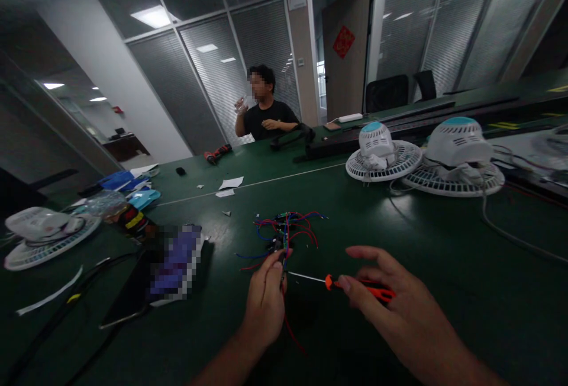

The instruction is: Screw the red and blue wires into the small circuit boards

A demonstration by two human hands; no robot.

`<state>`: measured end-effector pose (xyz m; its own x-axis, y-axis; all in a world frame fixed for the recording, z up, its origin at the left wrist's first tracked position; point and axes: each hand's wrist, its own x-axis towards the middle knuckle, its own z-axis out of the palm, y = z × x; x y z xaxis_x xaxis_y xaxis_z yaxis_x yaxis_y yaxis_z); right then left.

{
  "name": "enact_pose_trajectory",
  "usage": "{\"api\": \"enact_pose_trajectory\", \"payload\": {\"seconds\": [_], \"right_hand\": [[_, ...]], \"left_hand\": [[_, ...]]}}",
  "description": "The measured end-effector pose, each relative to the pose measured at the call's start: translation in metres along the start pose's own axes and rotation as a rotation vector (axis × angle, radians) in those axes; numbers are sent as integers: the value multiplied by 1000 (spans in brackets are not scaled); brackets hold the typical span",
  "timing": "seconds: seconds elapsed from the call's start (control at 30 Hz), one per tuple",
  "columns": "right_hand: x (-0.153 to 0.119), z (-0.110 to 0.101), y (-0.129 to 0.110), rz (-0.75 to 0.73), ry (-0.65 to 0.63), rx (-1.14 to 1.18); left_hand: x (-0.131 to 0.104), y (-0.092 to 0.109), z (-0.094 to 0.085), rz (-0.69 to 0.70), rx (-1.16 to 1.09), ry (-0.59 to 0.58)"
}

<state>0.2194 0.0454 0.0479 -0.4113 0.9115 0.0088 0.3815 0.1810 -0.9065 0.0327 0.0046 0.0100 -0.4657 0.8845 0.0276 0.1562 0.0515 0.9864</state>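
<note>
My left hand is closed around a small part with red and blue wires, mostly hidden by the fingers. In my right hand is a screwdriver with an orange and black handle. Thumb and fingers hold the handle, with some fingers lifted away. Its thin metal shaft points left, and the tip meets or nearly meets the part at my left fingertips; I cannot tell whether it touches. Just beyond my left hand, small circuit boards with red and blue wires lie on the green table.
White fan units lie face down at the right, trailing a grey cord. At the left are a tablet-like device, dark cables and another fan unit. A red and black power tool lies farther back. Across the table, a person holds a clear cup.
</note>
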Motion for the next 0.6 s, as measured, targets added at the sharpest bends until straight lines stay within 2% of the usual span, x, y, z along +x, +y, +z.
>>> {"api": "enact_pose_trajectory", "payload": {"seconds": [0.13, 0.37, 0.6], "right_hand": [[3, 0, 1, 18, 32, 12], [5, 0, 3, -4, -58, -36], [5, 1, 1, 2, 15, -21]], "left_hand": [[2, -4, 0, -1, -30, 19], [3, -5, 0, 20, -18, -4], [2, -5, -1, 9, -35, -22]]}}
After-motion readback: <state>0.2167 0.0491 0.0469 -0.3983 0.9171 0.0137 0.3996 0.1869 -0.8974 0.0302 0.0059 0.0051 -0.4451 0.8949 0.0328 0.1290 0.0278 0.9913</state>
